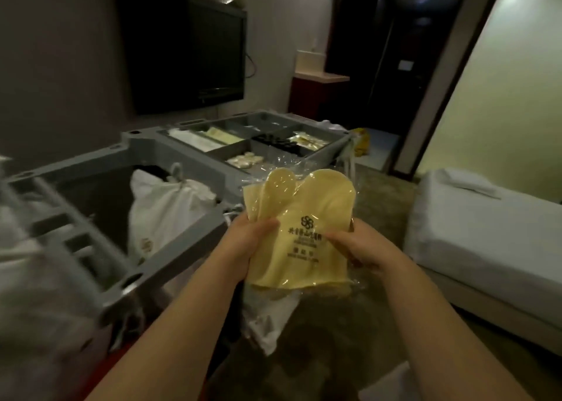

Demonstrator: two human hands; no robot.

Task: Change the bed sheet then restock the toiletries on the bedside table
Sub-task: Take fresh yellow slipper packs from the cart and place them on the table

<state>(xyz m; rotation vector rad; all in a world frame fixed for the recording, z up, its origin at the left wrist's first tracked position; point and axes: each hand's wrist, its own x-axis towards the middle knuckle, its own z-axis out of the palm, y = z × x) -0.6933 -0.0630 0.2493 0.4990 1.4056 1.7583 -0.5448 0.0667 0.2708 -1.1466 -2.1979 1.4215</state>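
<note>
I hold a clear plastic pack of pale yellow slippers (304, 227) with a dark printed logo, upright in front of me. My left hand (243, 242) grips its left edge, thumb on the front. My right hand (359, 245) grips the right edge, thumb across the printed text. Behind the pack stands a grey housekeeping cart, whose top tray (328, 154) has compartments with small packaged toiletries. The bed (486, 227) with a white sheet lies at the right.
A tied white bag (164, 209) sits in the cart's open bin. White linen (36, 279) fills the left foreground. A dark television (182, 51) hangs on the wall. A dark doorway (395, 66) and a yellow bag (362, 142) lie beyond the cart.
</note>
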